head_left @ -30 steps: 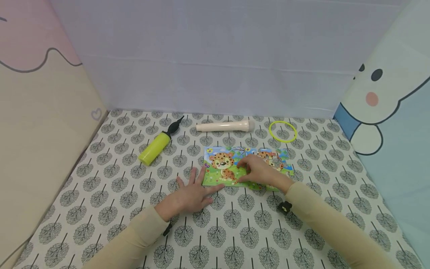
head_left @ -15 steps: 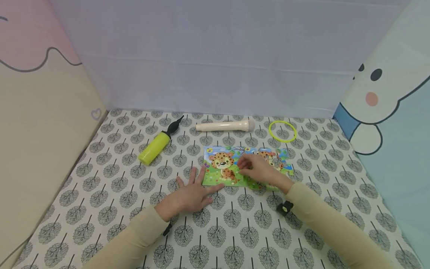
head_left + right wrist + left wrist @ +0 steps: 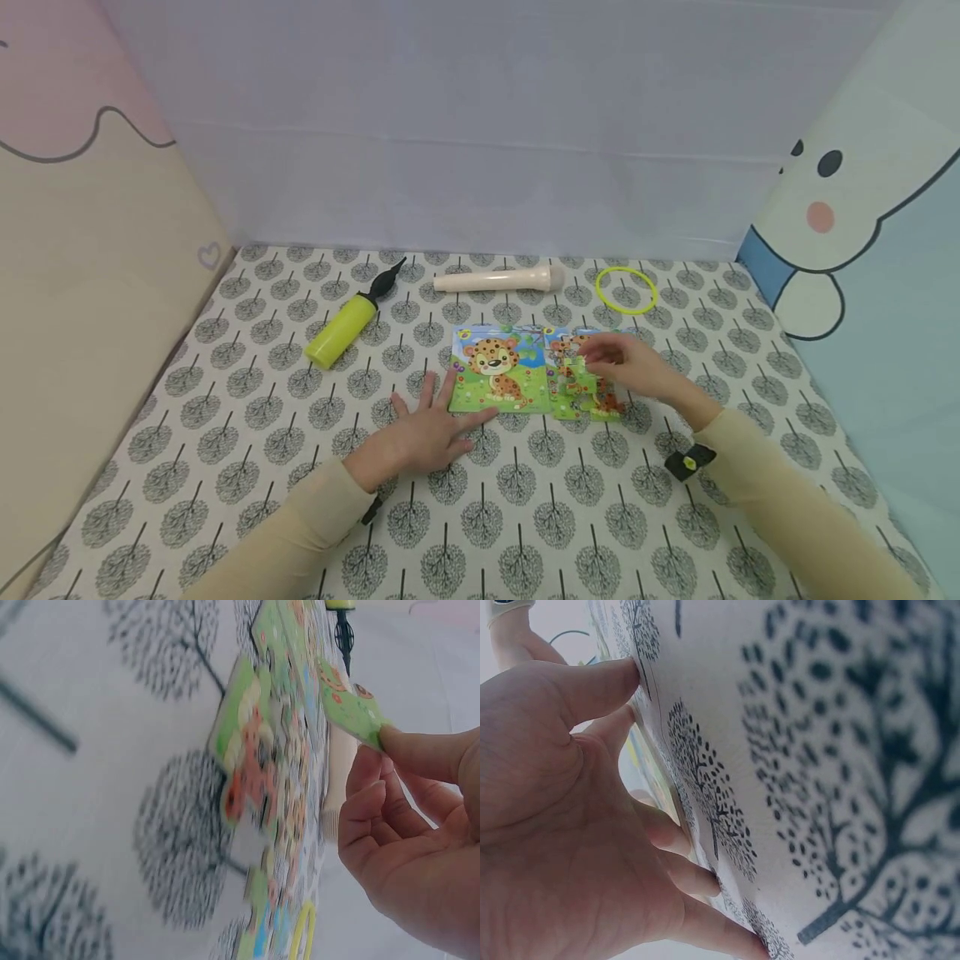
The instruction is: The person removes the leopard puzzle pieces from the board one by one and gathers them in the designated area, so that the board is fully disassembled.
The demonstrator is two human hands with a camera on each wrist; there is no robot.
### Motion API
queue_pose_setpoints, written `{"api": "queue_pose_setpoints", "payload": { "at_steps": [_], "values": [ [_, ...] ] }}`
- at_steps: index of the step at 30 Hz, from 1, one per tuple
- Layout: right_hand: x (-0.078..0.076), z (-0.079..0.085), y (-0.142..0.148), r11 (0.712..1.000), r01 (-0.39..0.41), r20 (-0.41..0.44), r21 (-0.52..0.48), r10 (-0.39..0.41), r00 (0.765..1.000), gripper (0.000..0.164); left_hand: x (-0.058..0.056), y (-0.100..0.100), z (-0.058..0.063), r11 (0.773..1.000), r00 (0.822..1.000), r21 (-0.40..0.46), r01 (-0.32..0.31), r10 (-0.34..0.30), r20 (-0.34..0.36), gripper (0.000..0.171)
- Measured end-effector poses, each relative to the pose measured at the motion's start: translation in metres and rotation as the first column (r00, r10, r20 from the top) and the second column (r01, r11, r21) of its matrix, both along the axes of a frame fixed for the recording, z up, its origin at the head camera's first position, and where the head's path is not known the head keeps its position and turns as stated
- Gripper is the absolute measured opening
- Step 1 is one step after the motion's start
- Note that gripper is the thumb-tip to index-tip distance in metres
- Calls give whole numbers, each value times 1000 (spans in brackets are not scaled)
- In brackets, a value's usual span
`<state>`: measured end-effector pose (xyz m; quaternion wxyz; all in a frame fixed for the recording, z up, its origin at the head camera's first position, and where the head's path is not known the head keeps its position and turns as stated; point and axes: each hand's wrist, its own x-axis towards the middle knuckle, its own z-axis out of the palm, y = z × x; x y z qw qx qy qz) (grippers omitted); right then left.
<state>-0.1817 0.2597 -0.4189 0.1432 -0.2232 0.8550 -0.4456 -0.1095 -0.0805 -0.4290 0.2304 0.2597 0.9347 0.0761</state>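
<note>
My right hand (image 3: 637, 367) pinches a green puzzle piece (image 3: 349, 709) between thumb and fingers, lifted above a group of other puzzle pieces (image 3: 606, 408). In the right wrist view several of those pieces lie loose or overlapping, one with an orange spotted part (image 3: 255, 761). To their left is a square leopard picture (image 3: 487, 392) on green grass. My left hand (image 3: 420, 435) is spread, its fingers straight, at the lower left corner of that picture. Up close in the left wrist view, its fingertips (image 3: 705, 881) rest on the cloth and along the picture's edge.
A yellow hand pump (image 3: 342, 333) with a black nozzle lies at left. Behind the picture is a pale microphone-shaped stick (image 3: 495, 281), and a yellow ring (image 3: 627, 310) lies at back right. Tree-patterned cloth (image 3: 480, 533) covers the table; fabric walls stand on three sides.
My right hand has moved right, away from the leopard picture, and now holds a puzzle piece up over the others. The left hand has stayed in place.
</note>
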Motion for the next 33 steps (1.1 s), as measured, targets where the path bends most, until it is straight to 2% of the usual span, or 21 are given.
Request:
{"api": "queue_pose_setpoints", "payload": {
  "at_steps": [6, 13, 18, 33],
  "values": [
    [5, 2, 34, 998, 53, 30, 30, -54, 998, 30, 0, 0, -2, 1000, 1000, -4, 6, -6, -11, 54],
    [13, 7, 61, 991, 106, 125, 78, -115, 985, 37, 0, 0, -3, 1000, 1000, 5, -4, 4, -4, 54],
    [19, 3, 77, 986, 129, 158, 104, -145, 977, 34, 0, 0, -2, 1000, 1000, 7, -2, 2, -6, 55],
    [27, -15, 91, 980, 138, 147, 143, -159, 976, 30, 0, 0, 0, 1000, 1000, 13, -10, 10, 9, 54]
  ]
}}
